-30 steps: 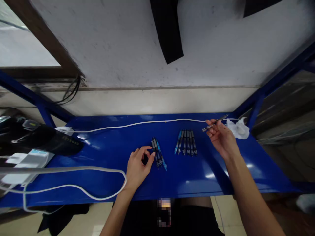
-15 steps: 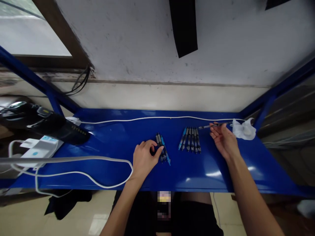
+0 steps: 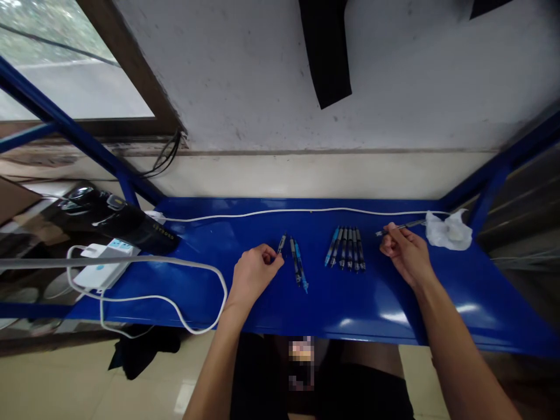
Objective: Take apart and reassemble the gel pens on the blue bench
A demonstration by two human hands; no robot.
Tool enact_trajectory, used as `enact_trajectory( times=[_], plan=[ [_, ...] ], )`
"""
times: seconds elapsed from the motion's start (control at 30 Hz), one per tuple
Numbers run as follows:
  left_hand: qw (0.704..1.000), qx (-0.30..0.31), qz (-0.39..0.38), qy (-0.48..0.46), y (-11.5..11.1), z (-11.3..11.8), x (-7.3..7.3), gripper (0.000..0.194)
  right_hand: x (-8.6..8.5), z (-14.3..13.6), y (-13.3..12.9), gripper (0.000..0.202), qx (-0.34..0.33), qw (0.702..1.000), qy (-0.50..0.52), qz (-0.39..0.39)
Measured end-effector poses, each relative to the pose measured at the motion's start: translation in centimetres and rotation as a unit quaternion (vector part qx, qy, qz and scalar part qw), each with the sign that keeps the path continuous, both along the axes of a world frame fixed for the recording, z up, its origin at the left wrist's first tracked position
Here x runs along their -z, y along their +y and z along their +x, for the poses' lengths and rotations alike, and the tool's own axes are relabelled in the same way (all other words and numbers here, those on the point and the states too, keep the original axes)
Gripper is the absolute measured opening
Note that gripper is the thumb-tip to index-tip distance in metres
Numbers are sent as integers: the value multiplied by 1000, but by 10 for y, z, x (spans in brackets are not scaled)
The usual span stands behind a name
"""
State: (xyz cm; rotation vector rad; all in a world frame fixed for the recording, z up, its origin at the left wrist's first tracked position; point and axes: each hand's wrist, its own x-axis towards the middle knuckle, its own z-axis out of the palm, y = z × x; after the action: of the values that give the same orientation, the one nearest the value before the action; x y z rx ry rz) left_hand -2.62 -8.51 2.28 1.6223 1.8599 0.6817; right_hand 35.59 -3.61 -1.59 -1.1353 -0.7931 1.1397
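Between its thumb and fingers my left hand (image 3: 258, 271) pinches a grey-and-black pen (image 3: 282, 242), its upper end pointing away from me. Just right of it, a dark pen (image 3: 295, 262) and a blue pen (image 3: 301, 265) lie side by side on the blue shelf (image 3: 262, 318). Further right is a neat row of several pens (image 3: 350, 249), mostly grey and black, with a light blue pen (image 3: 333, 248) at its left end. My right hand (image 3: 405, 251) is closed around a slim dark pen (image 3: 413, 223), held nearly level; the fingers hide its middle.
A crumpled white tissue (image 3: 450, 229) lies by the right post. At left are a black bottle (image 3: 131, 221), a white power strip (image 3: 107, 265) and a looped white cable (image 3: 175, 297). Another thin white cable (image 3: 262, 212) runs along the back of the shelf.
My left hand has drawn one grey-and-black pen away to the left from the small group. My right hand has closed its fingers further on its pen. The view has shifted slightly left.
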Motion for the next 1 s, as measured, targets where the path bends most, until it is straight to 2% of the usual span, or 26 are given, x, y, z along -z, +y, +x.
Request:
enact_trajectory(
  times=[0.1, 0.2, 0.27, 0.37, 0.47, 0.53, 0.6, 0.73, 0.8, 0.9, 1.0],
  plan=[
    [976, 14, 130, -175, -13, 0, -8, 22, 2, 3, -1, 46, 30, 998, -49, 3],
    [940, 28, 237, -243, -28, 7, -15, 17, 5, 7, -4, 53, 71, 983, -171, -16],
    [929, 41, 258, -260, -35, 13, -16, 15, 4, 10, -6, 58, 61, 965, -252, -50],
    [931, 30, 218, -292, -36, 19, -11, 22, -1, 13, -8, 66, 2, 939, -328, -103],
    [930, 14, 115, -350, -28, 24, 2, 30, -8, 16, -6, 73, -80, 895, -409, -158],
    [921, 13, 46, -387, -20, 29, 11, 34, -11, 17, -5, 75, -132, 857, -460, -192],
    [899, 10, -13, -437, -12, 35, 20, 38, -12, 15, -4, 77, -160, 834, -484, -211],
    [846, 30, -73, -527, -2, 49, 26, 44, -11, 8, -4, 75, -164, 831, -497, -189],
    [836, 33, -73, -542, 1, 52, 23, 43, -15, 4, -4, 74, -153, 830, -510, -165],
    [826, 32, -57, -560, 5, 54, 17, 39, -28, -8, -5, 71, -101, 829, -538, -109],
    [826, 54, -43, -559, 14, 55, 12, 40, -47, -39, -5, 66, -79, 849, -522, -17]
  ],
)
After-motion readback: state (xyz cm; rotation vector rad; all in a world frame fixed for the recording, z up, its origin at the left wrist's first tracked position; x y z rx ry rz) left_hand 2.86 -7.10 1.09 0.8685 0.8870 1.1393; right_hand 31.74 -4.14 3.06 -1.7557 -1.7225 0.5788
